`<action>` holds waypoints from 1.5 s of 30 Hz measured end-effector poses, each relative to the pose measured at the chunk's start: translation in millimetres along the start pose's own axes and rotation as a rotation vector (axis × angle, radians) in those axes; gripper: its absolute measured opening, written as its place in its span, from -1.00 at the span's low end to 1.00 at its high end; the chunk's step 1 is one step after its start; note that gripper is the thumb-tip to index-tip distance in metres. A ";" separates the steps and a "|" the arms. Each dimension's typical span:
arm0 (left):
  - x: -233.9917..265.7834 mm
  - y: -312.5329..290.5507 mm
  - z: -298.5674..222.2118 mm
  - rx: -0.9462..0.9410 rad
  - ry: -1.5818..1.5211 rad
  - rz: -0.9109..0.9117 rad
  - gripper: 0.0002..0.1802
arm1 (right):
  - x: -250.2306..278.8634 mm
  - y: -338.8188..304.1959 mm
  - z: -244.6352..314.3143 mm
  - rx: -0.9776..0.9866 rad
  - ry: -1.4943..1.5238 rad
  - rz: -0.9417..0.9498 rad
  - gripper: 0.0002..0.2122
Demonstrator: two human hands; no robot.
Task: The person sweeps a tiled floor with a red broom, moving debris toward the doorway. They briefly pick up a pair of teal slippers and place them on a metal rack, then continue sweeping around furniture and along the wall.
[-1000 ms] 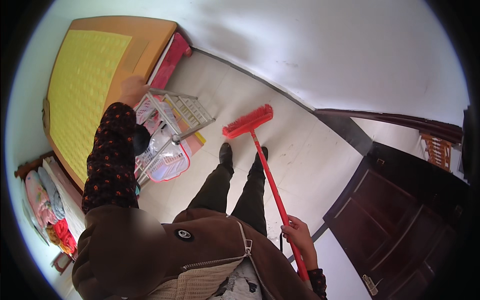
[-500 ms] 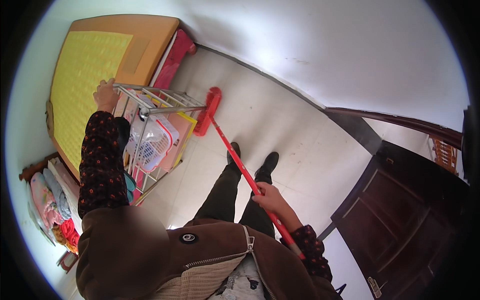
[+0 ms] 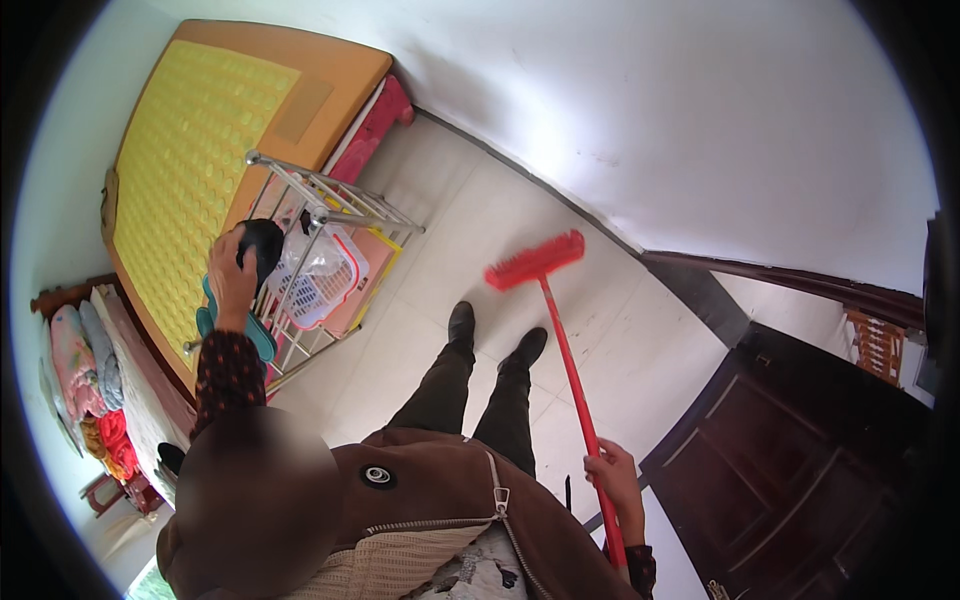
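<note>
"So, what does the right hand (image 3: 618, 478) have?"

"It is closed around the red stick of the broom (image 3: 568, 365)."

"Where is the brush end (image 3: 535, 260)?"

"Out in front of the black shoes (image 3: 533, 345), over the pale floor (image 3: 430, 275). I can't tell if it touches down."

"And the left hand (image 3: 232, 275)?"

"At the metal rack (image 3: 362, 218), with fingers on a black thing (image 3: 263, 243). I can't tell if they grip it or just touch it."

"What else is at the rack?"

"A white basket (image 3: 312, 290) with a red rim. Blue-green slippers (image 3: 262, 340) are just below the left hand."

"What is past the rack?"

"A big bed (image 3: 215, 120), yellow and orange on top."

"And on the right?"

"A dark brown door (image 3: 770, 460)."
</note>
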State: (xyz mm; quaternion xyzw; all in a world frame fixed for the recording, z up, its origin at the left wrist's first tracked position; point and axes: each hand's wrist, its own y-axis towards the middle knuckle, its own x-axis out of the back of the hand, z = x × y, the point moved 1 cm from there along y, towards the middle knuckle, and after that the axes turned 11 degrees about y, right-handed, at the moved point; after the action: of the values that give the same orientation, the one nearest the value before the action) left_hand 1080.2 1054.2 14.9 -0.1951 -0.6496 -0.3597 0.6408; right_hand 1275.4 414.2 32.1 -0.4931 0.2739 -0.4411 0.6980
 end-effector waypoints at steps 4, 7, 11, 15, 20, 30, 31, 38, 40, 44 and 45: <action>14.8 -79.2 0.6 0.040 0.010 0.021 -0.64 | -58.1 75.3 41.4 0.104 0.003 0.204 -0.60; 31.7 -118.0 -3.2 0.095 -0.021 0.140 -0.67 | -128.4 156.8 68.0 0.220 -0.045 0.430 -0.71; 39.5 -160.3 6.5 0.169 -0.054 0.234 -0.73 | -221.9 211.9 90.3 0.231 0.043 0.464 -0.74; 40.4 -183.6 21.3 0.232 -0.132 0.315 -0.80 | -222.6 245.3 72.7 0.340 -0.124 0.349 -0.72; 32.2 -219.7 43.5 0.322 -0.142 0.348 -0.86 | -98.3 154.7 20.8 0.270 -0.460 0.154 -0.68; 7.8 -234.1 38.5 0.451 -0.382 0.349 -0.91 | -86.6 30.0 57.3 0.056 -0.012 0.088 -0.65; 7.6 -233.2 38.6 0.447 -0.379 0.360 -0.90 | -102.8 38.9 65.5 0.047 0.011 0.140 -0.64; 23.6 -262.1 55.1 0.487 -0.375 0.426 -0.90 | -251.1 181.1 100.9 0.197 0.070 0.515 -0.89; 28.8 -263.4 54.3 0.478 -0.353 0.476 -0.90 | -292.6 238.9 98.8 0.308 -0.017 0.567 -0.86; 37.6 -280.3 49.5 0.533 -0.314 0.579 -0.89 | -356.0 277.8 108.2 0.347 -0.131 0.491 -0.80; 36.9 -282.1 49.7 0.539 -0.319 0.588 -0.89 | -359.7 283.1 108.5 0.354 -0.126 0.474 -0.79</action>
State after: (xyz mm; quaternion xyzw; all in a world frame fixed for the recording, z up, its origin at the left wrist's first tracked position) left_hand 840.4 894.6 -6.5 -0.2509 -0.7280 0.0555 0.6355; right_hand 1296.2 816.6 -210.7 -0.3127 0.2564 -0.2753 0.8722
